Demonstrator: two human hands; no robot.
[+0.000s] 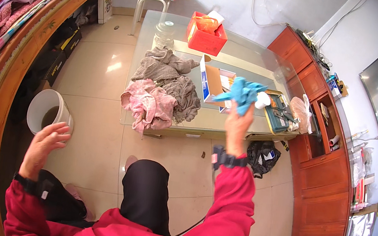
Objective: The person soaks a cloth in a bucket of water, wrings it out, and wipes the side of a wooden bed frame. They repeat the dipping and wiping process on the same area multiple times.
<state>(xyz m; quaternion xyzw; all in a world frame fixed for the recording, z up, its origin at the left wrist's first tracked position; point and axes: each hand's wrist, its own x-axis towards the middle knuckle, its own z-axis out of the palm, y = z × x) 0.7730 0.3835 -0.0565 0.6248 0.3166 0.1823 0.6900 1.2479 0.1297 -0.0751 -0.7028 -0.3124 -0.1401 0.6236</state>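
Blue fabric, crumpled and soft, fills the right hand (239, 121): I judge its fingers are closed on the lower part of this blue cloth (241, 94). The folds cover most of the fingertips, so I cannot tell how firmly they pinch. In my view the cloth is above the glass table (208, 121), between an open carton (208, 83) and a small white round thing (263, 100); whether it touches either, I cannot say.

To handle it well, I would gather the loose corners toward the palm, because they stick out on both sides and could catch the carton. Near the green tool case (276, 116), I would move slowly, since the tools may snag the fabric.

The left hand (48, 140) is empty, fingers loosely spread. It overlaps the white bucket (37, 111) in my picture; touching or apart is not clear, and the depth of the dark liquid is not readable.

Farther out, the cloth hides part of the carton's contents, and the pink cloth (149, 104) covers some of the grey cloth (183, 92).
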